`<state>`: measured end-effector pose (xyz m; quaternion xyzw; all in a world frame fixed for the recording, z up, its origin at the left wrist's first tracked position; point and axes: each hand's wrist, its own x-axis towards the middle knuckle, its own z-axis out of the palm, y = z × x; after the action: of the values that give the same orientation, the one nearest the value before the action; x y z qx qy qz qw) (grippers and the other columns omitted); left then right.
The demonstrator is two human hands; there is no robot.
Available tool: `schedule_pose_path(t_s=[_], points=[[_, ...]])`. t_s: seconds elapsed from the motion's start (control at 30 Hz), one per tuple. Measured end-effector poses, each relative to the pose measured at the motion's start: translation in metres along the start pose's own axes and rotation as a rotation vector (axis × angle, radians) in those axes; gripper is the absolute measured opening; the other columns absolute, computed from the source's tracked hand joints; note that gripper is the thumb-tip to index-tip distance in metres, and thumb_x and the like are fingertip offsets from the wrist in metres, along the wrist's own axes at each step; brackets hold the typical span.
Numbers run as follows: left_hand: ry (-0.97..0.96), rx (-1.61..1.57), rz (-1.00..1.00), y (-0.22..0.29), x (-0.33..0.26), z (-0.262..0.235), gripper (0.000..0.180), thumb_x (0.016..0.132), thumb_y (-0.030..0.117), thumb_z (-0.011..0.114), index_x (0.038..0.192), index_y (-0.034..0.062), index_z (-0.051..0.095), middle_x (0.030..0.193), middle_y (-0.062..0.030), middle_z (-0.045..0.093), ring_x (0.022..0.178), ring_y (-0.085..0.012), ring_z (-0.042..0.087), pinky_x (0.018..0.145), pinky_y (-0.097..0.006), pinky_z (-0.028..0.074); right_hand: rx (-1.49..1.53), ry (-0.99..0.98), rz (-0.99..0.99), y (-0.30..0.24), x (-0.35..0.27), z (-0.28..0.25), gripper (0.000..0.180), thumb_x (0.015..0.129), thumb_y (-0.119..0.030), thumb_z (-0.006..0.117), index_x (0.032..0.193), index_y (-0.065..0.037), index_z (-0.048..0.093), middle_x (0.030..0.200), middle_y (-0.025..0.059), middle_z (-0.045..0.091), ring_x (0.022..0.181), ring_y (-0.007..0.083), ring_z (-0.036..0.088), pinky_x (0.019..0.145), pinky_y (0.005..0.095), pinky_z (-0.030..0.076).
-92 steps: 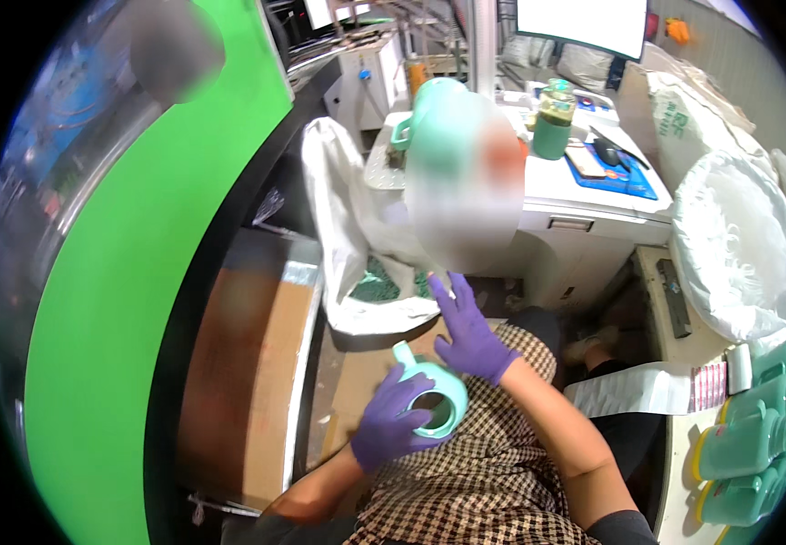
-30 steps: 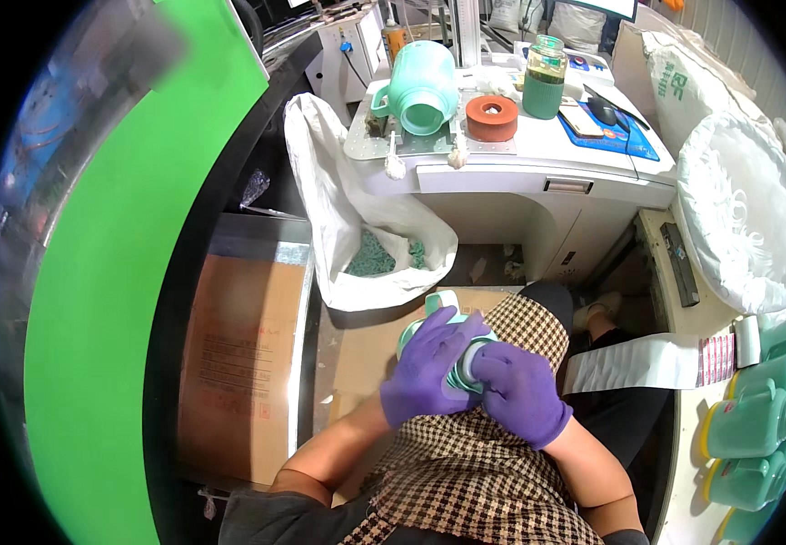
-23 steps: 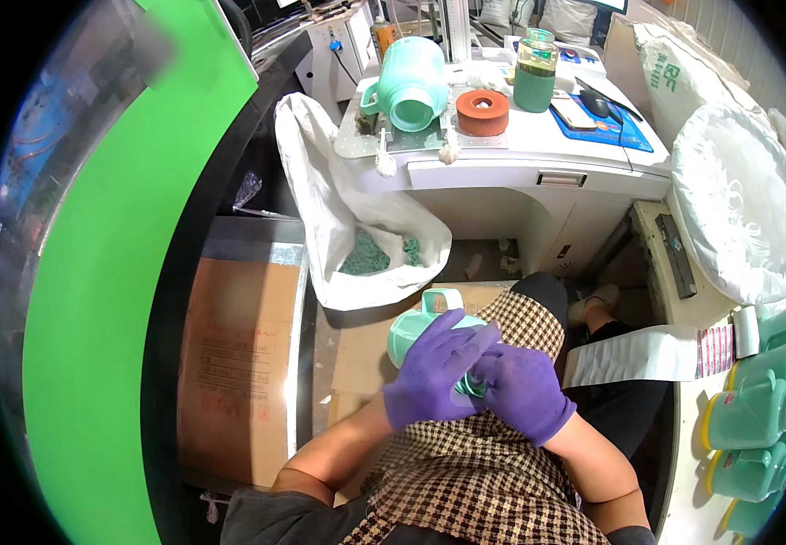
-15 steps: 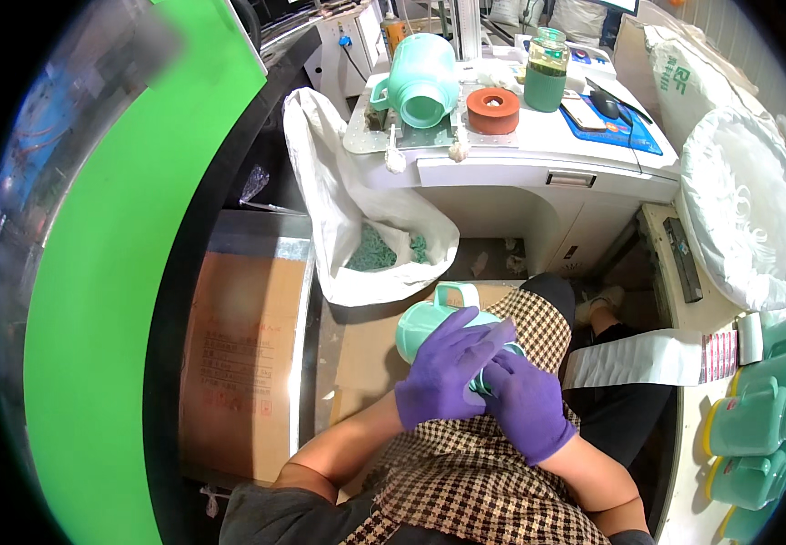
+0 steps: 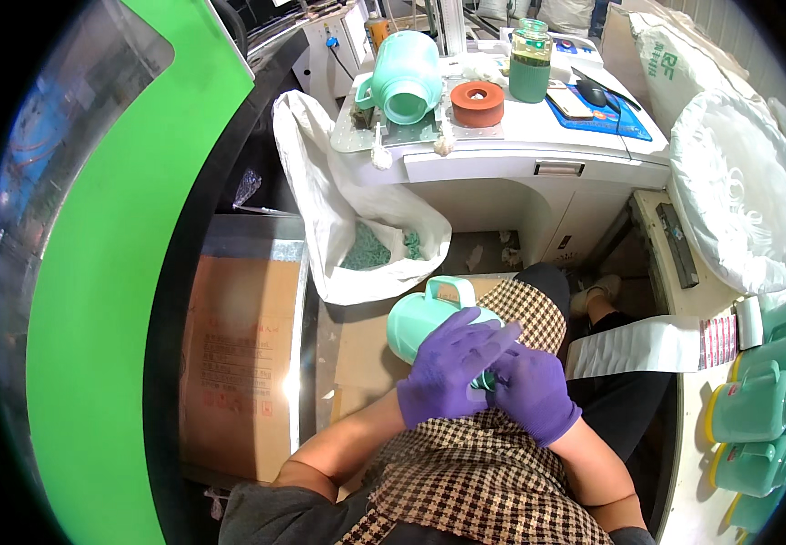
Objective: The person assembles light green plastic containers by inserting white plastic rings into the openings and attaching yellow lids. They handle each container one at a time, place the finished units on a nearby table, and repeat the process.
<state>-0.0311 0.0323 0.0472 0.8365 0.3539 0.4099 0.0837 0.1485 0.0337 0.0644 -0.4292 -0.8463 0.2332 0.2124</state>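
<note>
Showing the person seated, viewed from above, both hands in purple gloves are meeting over a mint-green plastic jug [image 5: 425, 320] that is lying on its side on the lap, on a checked brown-and-cream apron [image 5: 493, 472]. The left hand [image 5: 452, 368] is resting across the near end of the jug with its fingers [image 5: 488, 334] stretched out nearly flat and slightly fanned, pressing on the body rather than curling round it. The right hand [image 5: 531, 392] is sitting just beside and partly beneath the left, its fingers bent inward at the jug's near end; what they are pinching there is hidden by the left hand, so the grip cannot be told. The jug's looped handle [image 5: 452, 289] is pointing away from the person, toward a white plastic sack [image 5: 338, 209] holding pale green scraps, which is hanging open below the edge of a white worktop [image 5: 538, 136]. On that worktop a second mint-green jug [image 5: 407, 77] is lying on its side with its mouth facing the camera, an orange-red ring [image 5: 477, 103] just beside it, and a dark green jar [image 5: 530, 73] standing farther right. Stacked mint-green lids or jugs [image 5: 766, 400] are sitting at the far right, and a brown cardboard carton [image 5: 243, 363] is standing to the left of the knees.
</note>
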Motion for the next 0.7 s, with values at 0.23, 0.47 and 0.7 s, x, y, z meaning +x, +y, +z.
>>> schedule_pose_path(t_s=[0.23, 0.47, 0.7], points=[[0.001, 0.018, -0.023, 0.002, 0.002, -0.001, 0.083, 0.059, 0.018, 0.086, 0.135, -0.0011, 0.058, 0.123, -0.0105, 0.072, 0.115, -0.0308, 0.068, 0.11, -0.053, 0.045, 0.076, 0.106, -0.061, -0.003, -0.01, -0.001, 0.015, 0.081, -0.004, 0.064, 0.095, -0.008, 0.068, 0.097, 0.0127, 0.068, 0.082, 0.0335, 0.068, 0.07, 0.0418, 0.055], [-0.021, 0.025, -0.03, 0.001, 0.004, 0.001, 0.082, 0.059, 0.016, 0.086, 0.134, -0.0029, 0.058, 0.12, -0.0118, 0.072, 0.112, -0.0307, 0.069, 0.108, -0.053, 0.047, 0.075, 0.112, -0.047, 0.006, -0.007, 0.011, 0.014, 0.082, -0.004, 0.062, 0.096, -0.008, 0.066, 0.099, 0.0126, 0.068, 0.081, 0.0337, 0.068, 0.068, 0.0427, 0.054], [-0.001, 0.091, -0.145, 0.009, 0.004, 0.006, 0.086, 0.059, 0.022, 0.085, 0.137, 0.0, 0.056, 0.131, -0.0168, 0.064, 0.128, -0.0366, 0.058, 0.119, -0.059, 0.03, 0.262, 0.002, -0.136, 0.002, -0.023, -0.008, 0.032, 0.078, 0.003, 0.06, 0.109, -0.004, 0.058, 0.099, 0.0192, 0.06, 0.09, 0.0391, 0.061, 0.078, 0.047, 0.049]])
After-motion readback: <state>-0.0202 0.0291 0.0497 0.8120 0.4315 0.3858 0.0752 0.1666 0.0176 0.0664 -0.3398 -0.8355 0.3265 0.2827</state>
